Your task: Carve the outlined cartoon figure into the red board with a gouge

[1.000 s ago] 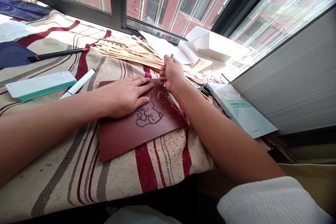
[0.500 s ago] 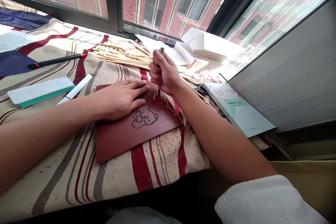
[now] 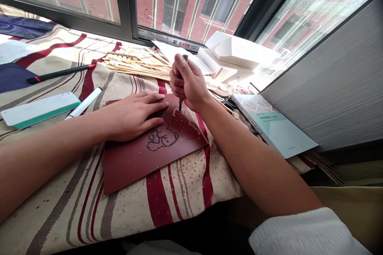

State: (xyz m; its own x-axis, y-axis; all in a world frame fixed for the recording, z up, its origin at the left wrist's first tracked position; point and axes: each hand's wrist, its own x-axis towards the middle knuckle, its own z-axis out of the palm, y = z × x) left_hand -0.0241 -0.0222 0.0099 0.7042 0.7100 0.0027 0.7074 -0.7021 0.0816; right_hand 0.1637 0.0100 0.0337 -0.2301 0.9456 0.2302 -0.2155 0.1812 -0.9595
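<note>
A reddish-brown board (image 3: 125, 167) lies at a slant on the striped cloth, with a bear-like figure (image 3: 163, 137) outlined in dark lines on it. Pale cut lines (image 3: 190, 119) curve along its upper right part. My left hand (image 3: 137, 115) rests flat across the board's upper left, fingers stretched toward the right. In a fist, my right hand (image 3: 189, 83) grips a carving tool (image 3: 180, 104) held nearly upright. Its dark shaft points down, and the tip meets the board near the pale lines. Small shavings are scattered on the board and cloth.
Behind the board lie thin wooden strips (image 3: 134, 65) and white boxes (image 3: 233, 53). Scissors (image 3: 229, 103) and a book (image 3: 278, 127) are on the right. To the left lie a white-and-green block (image 3: 42, 109), a white marker (image 3: 85, 102) and a black-and-red pen (image 3: 60, 73).
The view has shifted slightly, so the board and things on the left sit a little further left and lower. My right fist and the tool remain over nearly the same spot of the board.
</note>
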